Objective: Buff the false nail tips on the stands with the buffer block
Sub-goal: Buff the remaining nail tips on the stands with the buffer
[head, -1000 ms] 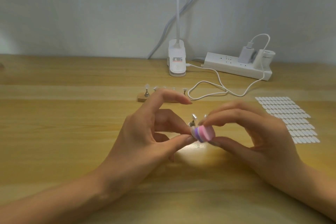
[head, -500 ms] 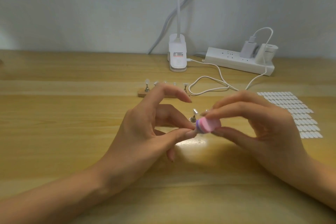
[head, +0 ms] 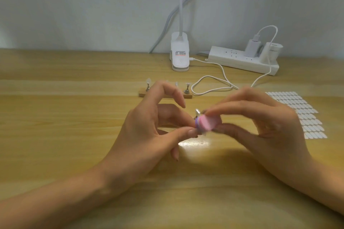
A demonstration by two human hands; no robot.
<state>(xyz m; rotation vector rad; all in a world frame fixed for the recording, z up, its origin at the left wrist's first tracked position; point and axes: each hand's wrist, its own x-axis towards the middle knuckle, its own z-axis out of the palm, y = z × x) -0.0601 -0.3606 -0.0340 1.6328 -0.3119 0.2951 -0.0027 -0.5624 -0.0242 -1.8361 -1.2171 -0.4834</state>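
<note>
While the right hand (head: 260,126) pinched the buffer block (head: 206,124) between thumb below and fingertips above, the block's end sat against the clear nail tip (head: 197,111) held up by the left hand (head: 149,135). Block: small, rounded, soft-looking, pink with a thin purple layer at its left end. Left thumb and middle finger pinched a single nail stand (head: 195,117), a dark metallic stub; index finger arched free above.

Desk (head: 55,117): pale wood, long straight grain, glossy, a bright glare patch under the hands. Behind the left hand, a wooden base (head: 142,94) carried upright metal stands with translucent tips (head: 148,80). Right of the hands, a sheet of white oval tabs (head: 301,113) in neat rows. At the wall: white plastic clip lamp (head: 180,52), white power strip (head: 242,61) with a plug-in charger (head: 252,47), looping white cable (head: 210,83).

Against half a second before: both grips matched; block had shifted only slightly toward the left thumb; right hand now more smeared by motion.

Hard to read: held stand mostly hidden by fingers and block; contact point blurred. The left index finger covered the middle of the wooden base, so the stand count was unclear. Lamp neck ran out at the top edge.
</note>
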